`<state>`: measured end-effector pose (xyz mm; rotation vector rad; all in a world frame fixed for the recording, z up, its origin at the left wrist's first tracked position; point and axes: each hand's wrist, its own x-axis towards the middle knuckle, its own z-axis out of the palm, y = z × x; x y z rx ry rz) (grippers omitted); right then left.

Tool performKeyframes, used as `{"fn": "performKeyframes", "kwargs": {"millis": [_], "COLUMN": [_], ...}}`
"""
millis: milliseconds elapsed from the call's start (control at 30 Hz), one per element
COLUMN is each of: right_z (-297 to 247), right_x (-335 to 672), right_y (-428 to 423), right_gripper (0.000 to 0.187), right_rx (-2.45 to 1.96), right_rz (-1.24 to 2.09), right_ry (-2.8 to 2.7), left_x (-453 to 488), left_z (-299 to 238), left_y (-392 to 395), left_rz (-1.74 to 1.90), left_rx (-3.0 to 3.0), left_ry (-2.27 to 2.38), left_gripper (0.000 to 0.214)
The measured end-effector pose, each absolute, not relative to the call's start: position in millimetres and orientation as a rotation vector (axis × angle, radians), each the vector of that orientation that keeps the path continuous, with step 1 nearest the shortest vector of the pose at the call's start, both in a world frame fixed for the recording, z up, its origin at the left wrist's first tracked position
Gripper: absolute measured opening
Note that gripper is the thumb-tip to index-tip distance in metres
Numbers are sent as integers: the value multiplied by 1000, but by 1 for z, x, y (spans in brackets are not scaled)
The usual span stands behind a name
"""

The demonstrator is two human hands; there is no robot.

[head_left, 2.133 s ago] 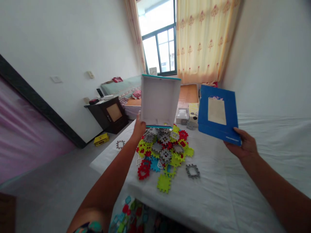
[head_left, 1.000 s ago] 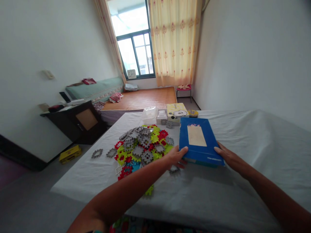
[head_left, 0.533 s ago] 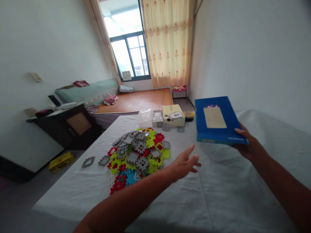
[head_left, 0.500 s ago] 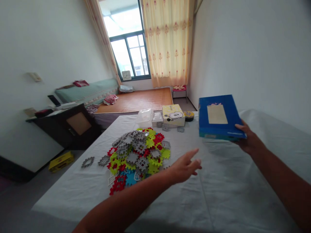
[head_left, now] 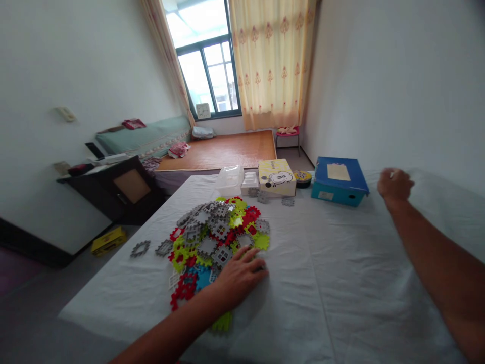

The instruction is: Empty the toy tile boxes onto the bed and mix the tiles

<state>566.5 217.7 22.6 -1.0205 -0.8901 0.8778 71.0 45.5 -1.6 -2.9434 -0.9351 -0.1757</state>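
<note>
My left hand (head_left: pixel 242 277) lies with its fingers spread at the near right edge of a heap of interlocking plastic tiles (head_left: pixel 207 246). The tiles are notched squares in grey, red, lime green, blue and white, and the hand hides some of them. My right hand (head_left: pixel 396 186) is raised just right of a blue shoebox (head_left: pixel 339 182), apart from it. Its fingers are curled in, with nothing visible in them. The shoebox has a darker blue lid on, with a beige patch on top.
Along the table's far edge stand a clear plastic container (head_left: pixel 229 180), a white tray (head_left: pixel 250 182), a yellow cartoon box (head_left: pixel 277 178) and a round tin (head_left: pixel 302 178). Loose grey tiles (head_left: pixel 140 248) lie left of the heap. A white cloth (head_left: pixel 299 303) covers the table.
My right hand has let go of the blue box, which has gone from held up and tilted to resting on the table. My left hand has moved left to the heap.
</note>
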Motion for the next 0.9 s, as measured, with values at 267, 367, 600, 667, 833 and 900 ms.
{"fn": "performKeyframes", "kwargs": {"millis": [267, 367, 600, 667, 833, 900], "right_z": [-38, -54, -33, -25, -12, -11], "right_x": [370, 338, 278, 259, 229, 223], "right_y": [214, 222, 234, 234, 251, 261], "right_gripper": [39, 44, 45, 43, 38, 42], "right_rx": [-1418, -1365, -1299, -1203, -1349, -1544], "right_rz": [290, 242, 182, 196, 97, 101], "right_ry": [-2195, -2312, -2186, -2243, -2201, -2253], "left_x": [37, 17, -18, -22, -33, -36], "left_z": [11, 22, 7, 0, -8, -9], "left_y": [33, 0, -43, -36, -7, -1], "left_rz": [-309, -270, -55, -68, -185, -228], "left_rx": [-2799, -2874, -2979, -2919, -2698, -2636], "left_ry": [-1122, -1115, -981, -1013, -1060, -1081], "left_gripper": [29, 36, 57, 52, 44, 44]}}
